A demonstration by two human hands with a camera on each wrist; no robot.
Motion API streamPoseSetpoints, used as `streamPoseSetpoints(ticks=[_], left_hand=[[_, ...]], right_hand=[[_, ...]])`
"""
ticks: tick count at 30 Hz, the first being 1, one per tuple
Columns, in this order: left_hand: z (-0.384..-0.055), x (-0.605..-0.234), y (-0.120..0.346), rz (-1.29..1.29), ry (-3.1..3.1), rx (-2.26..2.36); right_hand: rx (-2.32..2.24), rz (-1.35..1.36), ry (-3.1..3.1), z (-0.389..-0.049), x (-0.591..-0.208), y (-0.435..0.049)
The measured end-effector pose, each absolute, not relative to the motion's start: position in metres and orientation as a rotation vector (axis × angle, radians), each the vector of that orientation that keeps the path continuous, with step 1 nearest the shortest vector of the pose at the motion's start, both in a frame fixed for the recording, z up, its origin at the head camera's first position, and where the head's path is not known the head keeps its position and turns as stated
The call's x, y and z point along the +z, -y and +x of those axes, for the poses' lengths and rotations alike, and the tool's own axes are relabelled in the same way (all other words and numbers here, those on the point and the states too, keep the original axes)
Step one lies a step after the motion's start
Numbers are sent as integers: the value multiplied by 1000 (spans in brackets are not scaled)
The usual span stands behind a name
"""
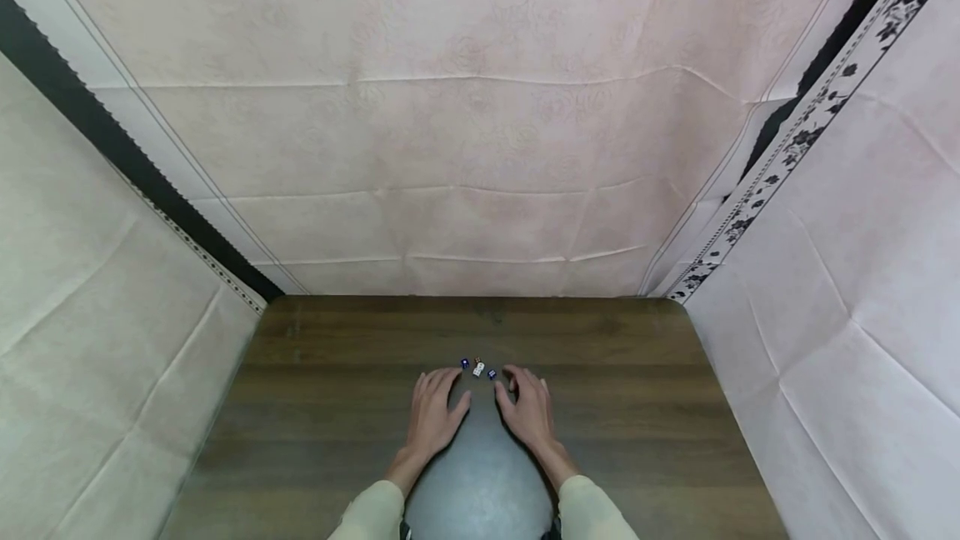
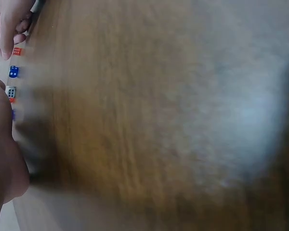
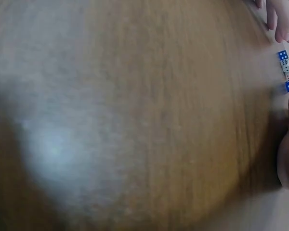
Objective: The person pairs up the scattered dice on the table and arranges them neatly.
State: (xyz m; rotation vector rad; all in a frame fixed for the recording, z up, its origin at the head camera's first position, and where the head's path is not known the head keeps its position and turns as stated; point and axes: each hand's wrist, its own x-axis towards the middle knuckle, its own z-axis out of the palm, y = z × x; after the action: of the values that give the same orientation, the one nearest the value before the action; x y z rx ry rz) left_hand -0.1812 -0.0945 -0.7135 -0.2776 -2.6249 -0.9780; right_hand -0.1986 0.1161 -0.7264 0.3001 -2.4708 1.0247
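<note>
Several small dice lie in a short row between my two hands. A white die [image 1: 478, 369] is in the middle, with a blue die [image 1: 464, 363] by my left fingertips and another blue die [image 1: 492, 374] towards my right hand. My left hand [image 1: 433, 411] rests at the row's left end, thumb and fingers spread and relaxed. Opposite it, my right hand [image 1: 528, 411] lies with its thumb apart from the loosely bent fingers. In the left wrist view, a red die [image 2: 17, 51] sits right by the right hand's fingertips. Part of the row is hidden behind the left hand there.
The dice and hands are on a brown wood-grain table [image 1: 322, 407], whose far edge is beyond the dice. A pale cloth [image 1: 465, 148] hangs behind it, with further cloths at both sides. Light reflects off the tabletop between my forearms.
</note>
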Motion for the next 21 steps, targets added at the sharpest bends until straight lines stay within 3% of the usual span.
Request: streamPoseSetpoints(ticks=[21], left_hand=[[-201, -713, 90, -218, 2624, -1000]], right_hand=[[791, 281, 2535, -212, -733, -109]])
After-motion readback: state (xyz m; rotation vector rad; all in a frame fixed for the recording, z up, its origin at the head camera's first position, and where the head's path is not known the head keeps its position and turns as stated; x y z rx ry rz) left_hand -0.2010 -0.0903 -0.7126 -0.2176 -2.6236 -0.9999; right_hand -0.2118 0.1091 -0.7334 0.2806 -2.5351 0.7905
